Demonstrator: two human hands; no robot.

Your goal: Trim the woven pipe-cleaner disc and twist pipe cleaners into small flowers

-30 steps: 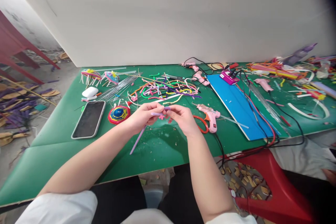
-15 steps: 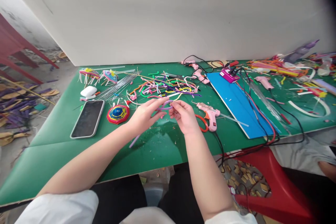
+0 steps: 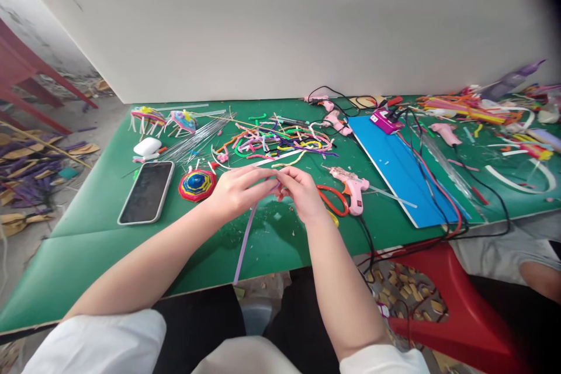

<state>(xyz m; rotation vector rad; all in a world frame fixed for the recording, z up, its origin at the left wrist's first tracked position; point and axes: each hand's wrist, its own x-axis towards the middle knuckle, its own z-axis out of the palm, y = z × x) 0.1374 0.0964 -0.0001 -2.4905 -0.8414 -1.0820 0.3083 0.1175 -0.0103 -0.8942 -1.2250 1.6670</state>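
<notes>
A purple pipe cleaner (image 3: 245, 242) hangs down from between my hands, its free end near the table's front edge. My left hand (image 3: 240, 191) is closed on it, fingers bent over its upper part. With fingertips meeting the left ones, my right hand (image 3: 303, 194) pinches the same pipe cleaner, whose upper end is mostly hidden. Just left of my left hand lies a small umbrella-like disc (image 3: 197, 185) wound in red, yellow and blue. Scissors with orange-red handles (image 3: 335, 201) and a pink glue gun (image 3: 354, 190) lie right of my right hand.
Behind my hands is a heap of coloured pipe cleaners (image 3: 280, 141). A phone (image 3: 146, 194), a white case (image 3: 147, 146) and two decorated pieces (image 3: 182, 121) are at left. To the right are a blue board (image 3: 394, 181), a purple power adapter (image 3: 385, 121) and trailing black cables.
The purple loop between my fingers has closed up and is now hidden. My hands have drawn together, and the pipe cleaner's tail hangs longer and more steeply.
</notes>
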